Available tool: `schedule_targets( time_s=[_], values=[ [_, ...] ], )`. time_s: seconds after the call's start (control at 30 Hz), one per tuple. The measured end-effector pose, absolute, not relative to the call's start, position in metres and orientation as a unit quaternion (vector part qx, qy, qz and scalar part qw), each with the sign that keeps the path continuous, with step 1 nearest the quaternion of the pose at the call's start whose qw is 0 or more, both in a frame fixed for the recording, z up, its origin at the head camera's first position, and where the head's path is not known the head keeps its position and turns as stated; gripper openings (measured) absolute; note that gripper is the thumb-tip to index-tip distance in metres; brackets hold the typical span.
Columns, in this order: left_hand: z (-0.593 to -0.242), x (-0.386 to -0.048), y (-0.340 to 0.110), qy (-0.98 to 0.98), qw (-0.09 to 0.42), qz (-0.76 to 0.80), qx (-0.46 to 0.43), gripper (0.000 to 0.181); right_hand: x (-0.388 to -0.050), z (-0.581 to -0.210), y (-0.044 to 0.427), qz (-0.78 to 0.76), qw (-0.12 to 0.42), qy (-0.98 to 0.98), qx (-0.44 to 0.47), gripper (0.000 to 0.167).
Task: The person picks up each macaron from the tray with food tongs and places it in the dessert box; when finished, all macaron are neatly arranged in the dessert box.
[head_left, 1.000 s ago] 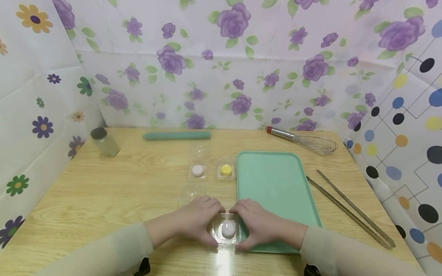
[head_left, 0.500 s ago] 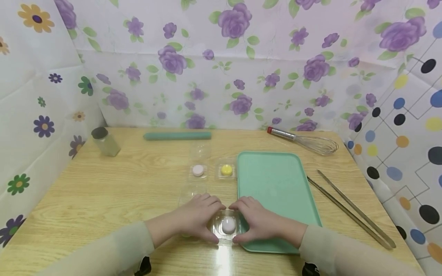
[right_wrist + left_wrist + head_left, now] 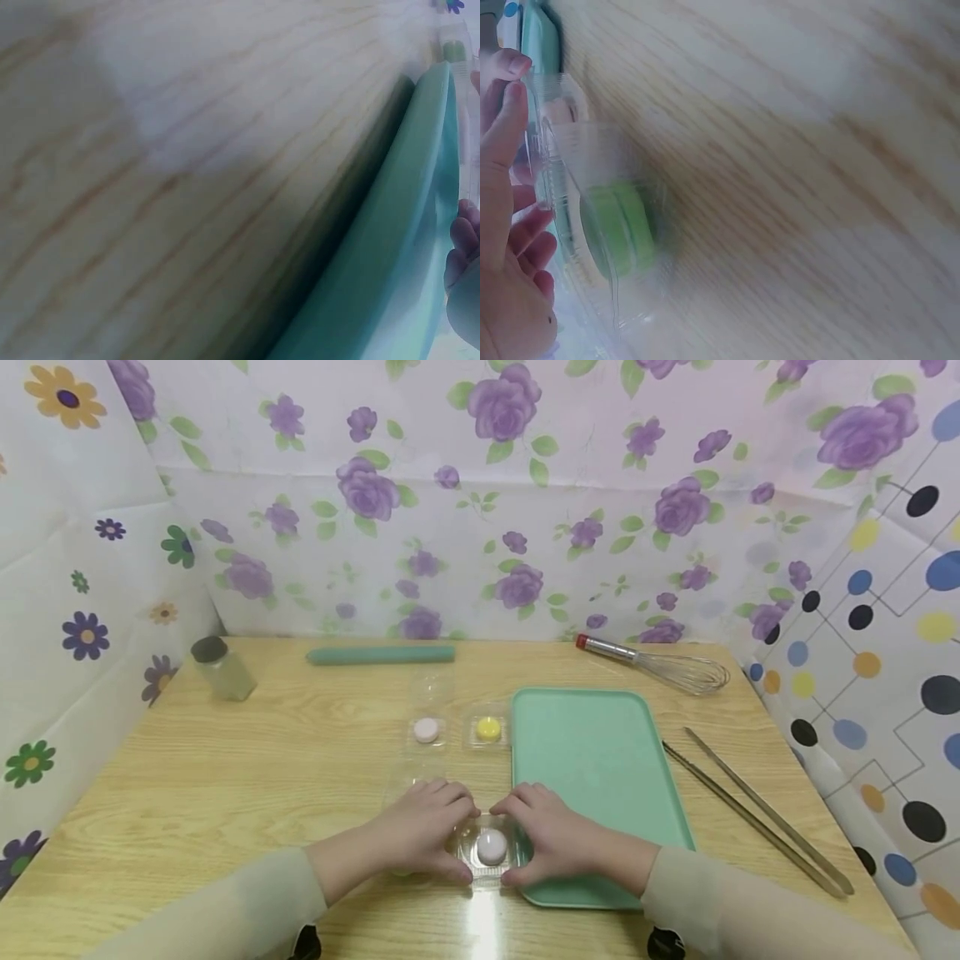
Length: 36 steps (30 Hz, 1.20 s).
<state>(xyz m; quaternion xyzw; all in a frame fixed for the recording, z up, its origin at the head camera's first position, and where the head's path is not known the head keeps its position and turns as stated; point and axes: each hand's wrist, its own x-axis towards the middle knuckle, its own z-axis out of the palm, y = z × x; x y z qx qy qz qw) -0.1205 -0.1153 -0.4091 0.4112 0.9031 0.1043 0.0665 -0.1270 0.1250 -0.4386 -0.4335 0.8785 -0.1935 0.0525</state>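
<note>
Between my two hands is a clear plastic box with a pale macaron in it. My left hand grips the left side of this box, thumb at the near edge and fingertips at the far edge. My right hand holds the opposite side in the same way, over the left edge of the green tray. Beside my left hand, in the left wrist view, a green macaron sits in another clear box; in the head view that hand mostly hides it. Only a few fingertips show in the right wrist view.
Farther back, a pink macaron and a yellow macaron sit in clear boxes. Metal tongs lie right of the tray. Along the back are a jar with a black lid, a green rod and a whisk.
The box with the pale macaron has shifted slightly away from the table's front edge, both hands keeping hold of it. My right thumb has moved a little farther from the front edge.
</note>
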Motion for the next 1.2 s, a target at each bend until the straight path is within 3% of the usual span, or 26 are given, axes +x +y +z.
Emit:
schedule_targets(
  time_s=[0.57,0.87,1.03,1.2],
  values=[
    [-0.403,-0.119,-0.119,0.915,0.129,0.115,0.366,0.070,-0.127,-0.436,0.115,-0.197,0.064,0.879,-0.429,0.070],
    [-0.403,-0.122,-0.113,0.912,0.120,0.099,0.379,0.066,-0.126,-0.435,0.121,-0.214,0.078,0.884,-0.408,0.072],
    [-0.402,-0.123,-0.114,0.916,0.130,0.114,0.362,0.074,-0.126,-0.435,0.122,-0.224,0.087,0.883,-0.403,0.075],
    [-0.403,-0.124,-0.115,0.915,0.107,0.099,0.378,0.087,-0.125,-0.435,0.125,-0.217,0.079,0.887,-0.399,0.078]
  ],
)
